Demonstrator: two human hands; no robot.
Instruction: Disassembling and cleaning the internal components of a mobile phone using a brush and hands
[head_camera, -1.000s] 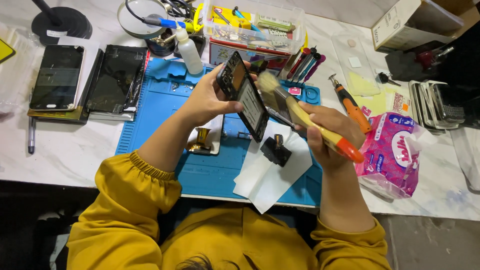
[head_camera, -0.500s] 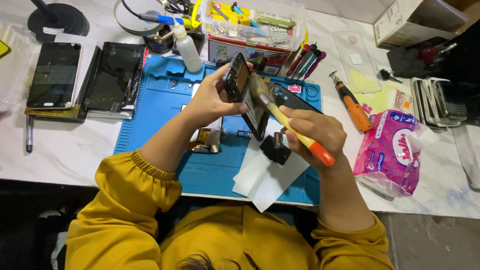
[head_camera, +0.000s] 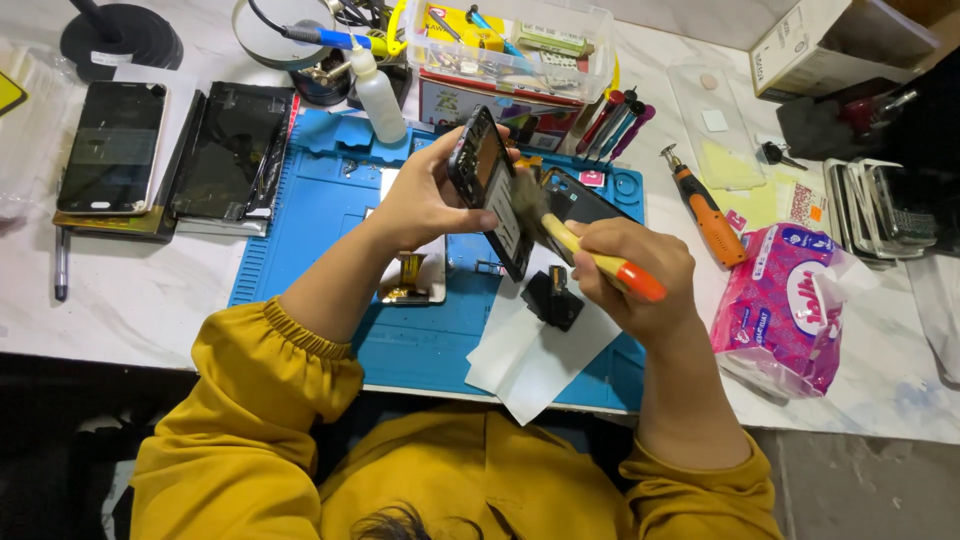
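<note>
My left hand (head_camera: 425, 200) grips an opened phone body (head_camera: 490, 190), held on edge above the blue work mat (head_camera: 300, 250). My right hand (head_camera: 635, 275) holds a small brush with a yellow and orange handle (head_camera: 600, 265); its bristles touch the inner face of the phone. A black back cover (head_camera: 580, 205) lies on the mat just behind the brush. Below the hands a small black part (head_camera: 553, 298) rests on a white paper sheet (head_camera: 530, 355). A small board with gold parts (head_camera: 410, 280) sits under my left wrist.
Two dark phones (head_camera: 115, 145) (head_camera: 225, 150) lie at the left. A clear parts box (head_camera: 510, 40) and a white squeeze bottle (head_camera: 378, 92) stand at the back. An orange electric screwdriver (head_camera: 705, 210), pink tissue pack (head_camera: 785, 305) and stacked phones (head_camera: 885, 205) are at the right.
The brush has swung so its bristles sit lower on the phone's inner face. My left hand has tilted the phone slightly; both hands stay over the mat.
</note>
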